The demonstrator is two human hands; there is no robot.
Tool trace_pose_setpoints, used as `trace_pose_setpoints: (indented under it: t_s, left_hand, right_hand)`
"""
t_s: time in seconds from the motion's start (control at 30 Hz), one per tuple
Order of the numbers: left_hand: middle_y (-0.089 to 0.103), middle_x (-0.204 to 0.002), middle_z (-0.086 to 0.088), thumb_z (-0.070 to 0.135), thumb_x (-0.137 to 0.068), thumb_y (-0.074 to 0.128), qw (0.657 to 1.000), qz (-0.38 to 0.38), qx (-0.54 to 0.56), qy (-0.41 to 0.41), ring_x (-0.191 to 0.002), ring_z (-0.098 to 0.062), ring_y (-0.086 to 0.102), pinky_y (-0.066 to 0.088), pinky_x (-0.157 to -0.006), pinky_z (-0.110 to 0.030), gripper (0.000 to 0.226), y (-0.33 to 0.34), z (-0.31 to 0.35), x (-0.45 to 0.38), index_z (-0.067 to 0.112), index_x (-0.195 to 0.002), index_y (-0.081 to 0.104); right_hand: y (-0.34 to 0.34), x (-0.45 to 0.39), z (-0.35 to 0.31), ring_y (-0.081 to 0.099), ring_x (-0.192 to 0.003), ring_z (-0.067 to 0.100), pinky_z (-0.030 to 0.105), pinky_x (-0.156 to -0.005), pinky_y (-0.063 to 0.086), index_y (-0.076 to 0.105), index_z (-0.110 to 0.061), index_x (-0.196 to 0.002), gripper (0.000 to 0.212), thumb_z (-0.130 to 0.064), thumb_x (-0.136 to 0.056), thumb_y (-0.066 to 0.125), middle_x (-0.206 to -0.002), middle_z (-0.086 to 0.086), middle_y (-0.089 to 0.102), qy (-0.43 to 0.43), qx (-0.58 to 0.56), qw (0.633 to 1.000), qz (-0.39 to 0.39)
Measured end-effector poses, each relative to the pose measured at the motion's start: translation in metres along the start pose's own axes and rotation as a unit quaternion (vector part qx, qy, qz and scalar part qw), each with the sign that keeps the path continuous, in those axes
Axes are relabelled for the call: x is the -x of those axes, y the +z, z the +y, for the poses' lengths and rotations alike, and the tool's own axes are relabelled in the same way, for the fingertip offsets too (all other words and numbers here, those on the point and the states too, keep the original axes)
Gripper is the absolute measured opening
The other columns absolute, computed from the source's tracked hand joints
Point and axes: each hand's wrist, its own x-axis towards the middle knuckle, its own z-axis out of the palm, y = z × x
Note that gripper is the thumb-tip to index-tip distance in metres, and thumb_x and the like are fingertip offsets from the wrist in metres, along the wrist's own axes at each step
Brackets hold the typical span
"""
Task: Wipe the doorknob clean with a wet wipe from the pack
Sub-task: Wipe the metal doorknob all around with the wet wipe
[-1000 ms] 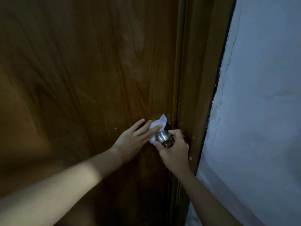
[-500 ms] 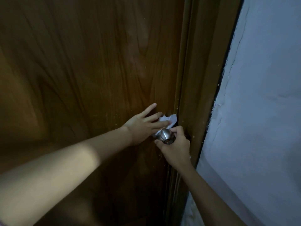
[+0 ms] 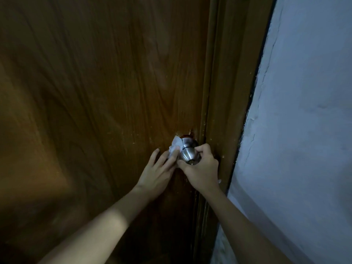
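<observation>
A round steel doorknob (image 3: pixel 189 154) with a keyhole in its face sticks out of a brown wooden door (image 3: pixel 99 96), close to the door's right edge. My right hand (image 3: pixel 202 168) grips the knob from the right and below, thumb under it and fingers over its top. A crumpled white wet wipe (image 3: pixel 175 145) is pressed against the knob's left side and neck by the fingertips of my left hand (image 3: pixel 159 171), whose fingers are stretched out. The pack of wipes is not in view.
The wooden door frame (image 3: pixel 226 103) runs top to bottom just right of the knob. Beyond it stands a rough pale blue wall (image 3: pixel 304 130). The scene is dim, with a shadow over the door's lower left.
My left hand slid with the wipe from above the knob down to its left side. My right hand kept its grip on the knob.
</observation>
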Motion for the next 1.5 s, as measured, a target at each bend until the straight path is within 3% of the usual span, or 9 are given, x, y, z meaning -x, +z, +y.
trace_pose_setpoints:
  t_s: [0.23, 0.4, 0.63, 0.8, 0.9, 0.97, 1.07, 1.27, 1.5]
  left_hand:
    - [-0.014, -0.155, -0.012, 0.031, -0.095, 0.035, 0.977, -0.160, -0.098, 0.097, -0.143, -0.032, -0.009, -0.009, -0.112, -0.052, 0.063, -0.011, -0.010, 0.005, 0.012, -0.145, 0.002]
    - [0.008, -0.152, -0.005, 0.056, -0.067, 0.062, 0.995, -0.069, -0.074, -0.003, -0.136, -0.028, 0.020, 0.010, -0.110, -0.050, 0.088, -0.012, -0.024, 0.006, 0.021, -0.140, 0.026]
    - [-0.023, -0.154, 0.001, 0.026, -0.084, 0.056, 0.983, -0.131, -0.010, 0.129, -0.142, -0.031, -0.015, -0.001, -0.113, -0.055, 0.087, -0.046, -0.044, -0.041, 0.023, -0.145, -0.005]
    - [-0.010, -0.157, 0.010, 0.017, -0.091, 0.045, 0.974, -0.128, -0.046, 0.179, -0.142, -0.029, -0.013, -0.004, -0.111, -0.058, 0.068, -0.065, -0.055, -0.055, 0.028, -0.145, 0.006]
    - [0.020, -0.154, 0.006, 0.018, -0.088, 0.050, 0.986, -0.044, -0.023, 0.161, -0.140, -0.023, 0.017, 0.012, -0.112, -0.055, 0.054, -0.059, -0.052, -0.042, 0.026, -0.139, 0.034]
    - [0.056, -0.132, 0.008, 0.023, -0.073, 0.066, 0.990, 0.083, -0.013, 0.114, -0.116, -0.016, 0.053, 0.037, -0.102, -0.043, 0.042, -0.045, -0.045, -0.032, 0.027, -0.115, 0.063]
    - [0.074, -0.098, 0.006, 0.015, -0.064, 0.071, 0.969, 0.209, 0.135, 0.008, -0.078, -0.015, 0.066, 0.038, -0.081, -0.029, 0.024, -0.023, -0.024, -0.026, 0.020, -0.087, 0.074]
    - [0.075, -0.085, -0.005, -0.004, -0.064, 0.073, 0.863, 0.218, 0.401, -0.218, -0.076, -0.019, 0.065, 0.046, -0.066, -0.020, 0.025, -0.013, 0.017, -0.015, 0.007, -0.087, 0.074]
    - [0.070, -0.101, -0.003, -0.002, -0.082, 0.056, 0.588, 0.082, 0.727, -0.345, -0.087, -0.004, 0.065, 0.052, -0.074, -0.014, 0.026, -0.035, 0.027, -0.010, 0.012, -0.104, 0.065]
  right_hand:
    - [-0.001, 0.001, -0.001, 0.054, -0.065, -0.020, 0.002, -0.048, 0.041, 0.049, -0.016, -0.093, 0.041, -0.011, -0.066, 0.079, -0.076, -0.013, 0.057, 0.004, 0.003, 1.000, -0.010]
    - [0.000, 0.001, 0.000, 0.057, -0.062, -0.014, 0.005, -0.046, 0.041, 0.049, -0.015, -0.092, 0.039, -0.010, -0.066, 0.078, -0.074, -0.012, 0.058, 0.001, 0.001, 1.000, -0.004]
    - [-0.004, 0.000, 0.000, 0.056, -0.059, -0.013, 0.004, -0.045, 0.041, 0.049, -0.013, -0.091, 0.036, -0.007, -0.069, 0.076, -0.073, -0.011, 0.058, 0.001, 0.001, 1.000, -0.018]
    - [-0.007, 0.001, -0.007, 0.055, -0.061, -0.003, 0.003, -0.045, 0.040, 0.050, -0.014, -0.093, 0.037, -0.007, -0.068, 0.076, -0.076, -0.012, 0.056, 0.032, -0.003, 0.999, -0.029]
    - [-0.006, 0.004, -0.009, 0.055, -0.063, 0.000, 0.004, -0.045, 0.041, 0.052, -0.014, -0.094, 0.037, -0.009, -0.067, 0.078, -0.076, -0.011, 0.057, 0.034, -0.003, 0.999, -0.026]
    - [-0.005, 0.005, -0.009, 0.057, -0.060, -0.001, 0.005, -0.044, 0.041, 0.052, -0.015, -0.093, 0.037, -0.011, -0.068, 0.078, -0.075, -0.009, 0.058, 0.027, -0.007, 0.999, -0.025]
    - [-0.004, 0.005, -0.010, 0.057, -0.060, -0.008, 0.006, -0.047, 0.043, 0.052, -0.016, -0.093, 0.037, -0.010, -0.067, 0.078, -0.074, -0.009, 0.058, 0.016, -0.005, 1.000, -0.022]
    - [-0.004, 0.005, -0.010, 0.055, -0.065, -0.005, 0.003, -0.050, 0.042, 0.052, -0.014, -0.095, 0.042, -0.011, -0.064, 0.080, -0.077, -0.012, 0.058, 0.036, -0.023, 0.999, -0.011]
    - [-0.004, 0.014, 0.006, 0.061, -0.104, 0.019, 0.035, -0.089, 0.052, 0.048, -0.011, -0.125, 0.041, -0.005, -0.085, 0.056, -0.115, 0.008, 0.063, 0.262, -0.272, 0.920, -0.103]
